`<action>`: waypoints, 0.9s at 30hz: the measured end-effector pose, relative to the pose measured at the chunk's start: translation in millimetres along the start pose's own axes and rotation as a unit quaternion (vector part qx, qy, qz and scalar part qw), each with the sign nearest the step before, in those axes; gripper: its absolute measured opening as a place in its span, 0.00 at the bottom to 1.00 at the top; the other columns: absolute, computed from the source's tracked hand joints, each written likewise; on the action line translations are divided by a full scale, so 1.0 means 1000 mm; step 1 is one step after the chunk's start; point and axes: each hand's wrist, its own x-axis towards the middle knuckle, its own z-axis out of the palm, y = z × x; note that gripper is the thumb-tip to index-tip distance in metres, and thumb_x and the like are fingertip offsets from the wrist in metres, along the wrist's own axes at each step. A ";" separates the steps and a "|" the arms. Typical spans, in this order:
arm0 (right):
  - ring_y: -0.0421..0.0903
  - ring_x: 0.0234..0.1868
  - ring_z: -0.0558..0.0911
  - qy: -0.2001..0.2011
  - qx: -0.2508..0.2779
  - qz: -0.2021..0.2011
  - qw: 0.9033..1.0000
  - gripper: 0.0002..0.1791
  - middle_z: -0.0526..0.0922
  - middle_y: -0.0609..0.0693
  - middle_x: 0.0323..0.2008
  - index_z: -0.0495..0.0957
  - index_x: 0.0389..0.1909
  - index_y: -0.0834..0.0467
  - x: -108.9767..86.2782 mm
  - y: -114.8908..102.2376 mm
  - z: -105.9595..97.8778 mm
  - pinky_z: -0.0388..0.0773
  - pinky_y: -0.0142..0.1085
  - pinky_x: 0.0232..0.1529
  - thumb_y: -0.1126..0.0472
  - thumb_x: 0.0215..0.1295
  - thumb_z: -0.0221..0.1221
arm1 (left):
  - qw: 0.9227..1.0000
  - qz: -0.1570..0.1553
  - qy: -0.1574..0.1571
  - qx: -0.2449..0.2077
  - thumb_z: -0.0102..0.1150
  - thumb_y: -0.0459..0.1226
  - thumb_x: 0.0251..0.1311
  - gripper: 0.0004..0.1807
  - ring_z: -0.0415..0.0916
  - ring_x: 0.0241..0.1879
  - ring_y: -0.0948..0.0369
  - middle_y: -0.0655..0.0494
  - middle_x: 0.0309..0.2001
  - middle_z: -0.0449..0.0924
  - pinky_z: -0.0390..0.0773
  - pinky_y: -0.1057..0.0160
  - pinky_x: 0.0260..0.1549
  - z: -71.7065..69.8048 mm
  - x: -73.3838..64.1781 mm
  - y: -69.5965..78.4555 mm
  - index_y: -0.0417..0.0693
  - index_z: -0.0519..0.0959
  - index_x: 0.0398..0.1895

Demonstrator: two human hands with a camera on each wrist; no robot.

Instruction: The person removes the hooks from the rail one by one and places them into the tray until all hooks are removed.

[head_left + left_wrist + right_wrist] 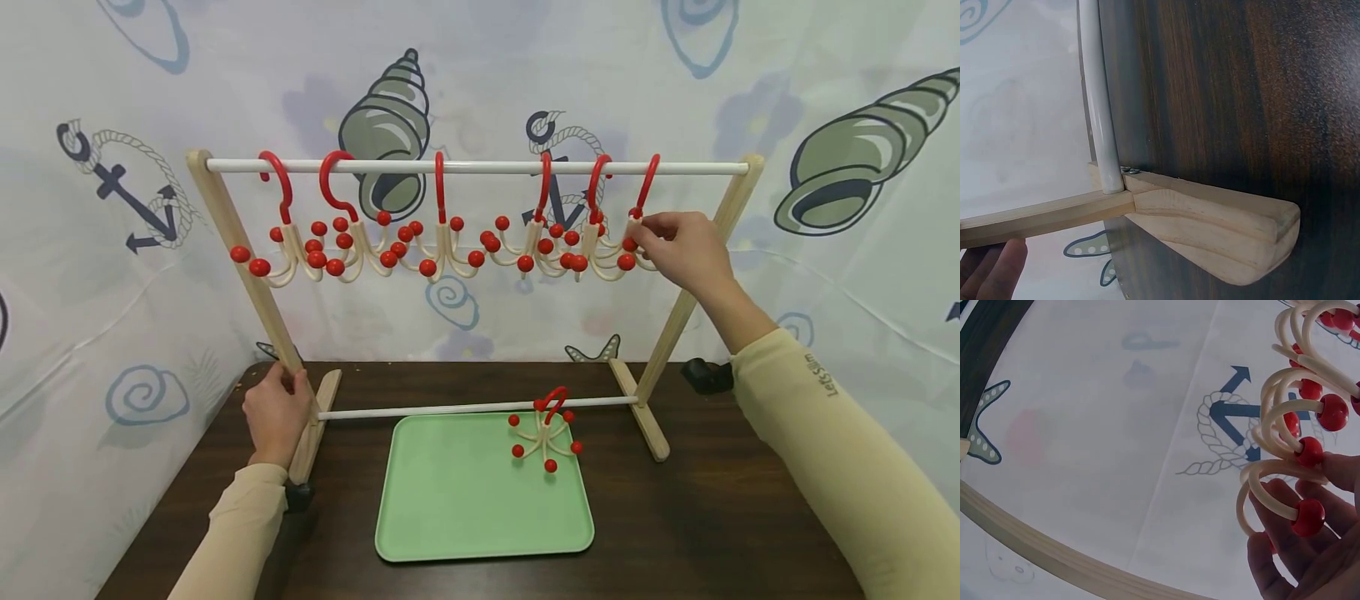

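Observation:
My right hand (pixel 688 250) pinches the cream stem of the rightmost red-topped claw hook (pixel 649 187), just below its red hook, which is over the rack's white top rod (pixel 487 167). In the right wrist view, the fingers (pixel 1291 540) lie among its curved prongs with red ball tips (pixel 1308 517). Several similar claw hooks hang along the rod to the left, such as one in the middle (pixel 441 242). My left hand (pixel 276 412) holds the rack's left wooden post (pixel 247 271) low down. In the left wrist view, its fingertips (pixel 1007 269) are against that post.
A green tray (pixel 480 500) lies on the dark wooden table (pixel 697 525), in front of the rack's lower white rod (pixel 450 410). One more claw hook (pixel 546 437) rests at the tray's back right. Wooden feet (pixel 648 425) support the rack; a patterned cloth hangs behind.

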 end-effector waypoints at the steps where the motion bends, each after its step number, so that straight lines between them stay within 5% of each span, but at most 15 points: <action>1: 0.56 0.42 0.84 0.000 0.002 0.002 1.000 0.31 0.84 0.63 0.45 0.78 0.57 0.63 0.000 0.000 0.000 0.75 0.47 0.40 0.41 0.71 0.50 | 1.000 0.002 0.001 0.000 0.57 0.36 0.65 0.10 0.79 0.27 0.41 0.38 0.27 0.81 0.73 0.39 0.30 0.000 0.000 0.000 0.35 0.79 0.38; 14: 0.57 0.45 0.83 0.014 0.006 0.001 1.000 0.26 0.85 0.63 0.44 0.78 0.58 0.63 0.006 -0.002 -0.005 0.75 0.46 0.39 0.47 0.71 0.53 | 1.000 -0.005 -0.004 -0.004 0.57 0.37 0.65 0.10 0.79 0.30 0.40 0.38 0.28 0.82 0.72 0.37 0.33 -0.001 -0.001 0.001 0.36 0.80 0.39; 27: 0.56 0.47 0.81 0.084 0.010 -0.001 0.996 0.26 0.84 0.61 0.47 0.79 0.57 0.61 0.003 0.001 -0.019 0.74 0.44 0.41 0.46 0.71 0.54 | 1.000 0.000 -0.002 -0.002 0.58 0.37 0.65 0.11 0.80 0.29 0.41 0.38 0.28 0.82 0.72 0.38 0.32 -0.001 0.000 0.001 0.35 0.80 0.39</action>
